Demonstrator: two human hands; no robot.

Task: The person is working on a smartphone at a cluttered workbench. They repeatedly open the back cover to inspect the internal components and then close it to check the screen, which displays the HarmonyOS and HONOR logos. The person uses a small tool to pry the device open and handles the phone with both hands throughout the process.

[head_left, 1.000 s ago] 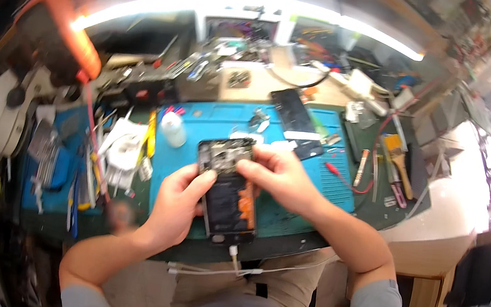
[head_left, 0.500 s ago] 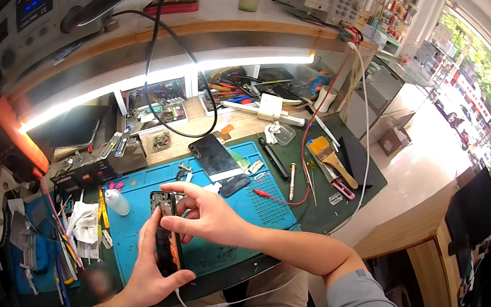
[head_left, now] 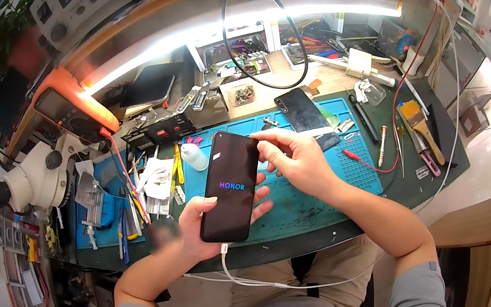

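A black smartphone (head_left: pixel 228 207) stands upright in front of me, its screen facing me and showing a small lit coloured word on black. My left hand (head_left: pixel 199 235) grips it from below, thumb on the left edge and fingertips showing past the right edge. At the top right corner my right hand (head_left: pixel 301 161) pinches the phone's edge between thumb and index finger; its other fingers are curled. A white charging cable (head_left: pixel 229 270) is plugged into the phone's bottom end. The phone's back is hidden from view.
Below the phone lies a blue work mat (head_left: pixel 288 206) with another dark phone (head_left: pixel 304 111). A squeeze bottle (head_left: pixel 194 157) stands left of the held phone. Farther left are an orange multimeter (head_left: pixel 70 104) and a white microscope (head_left: pixel 39 171). Brushes (head_left: pixel 421 131) and a screwdriver (head_left: pixel 382 146) lie right.
The phone has turned from its opened back with inner parts showing to its lit screen. My right hand has shifted from those parts to the top right corner. The view has swung left.
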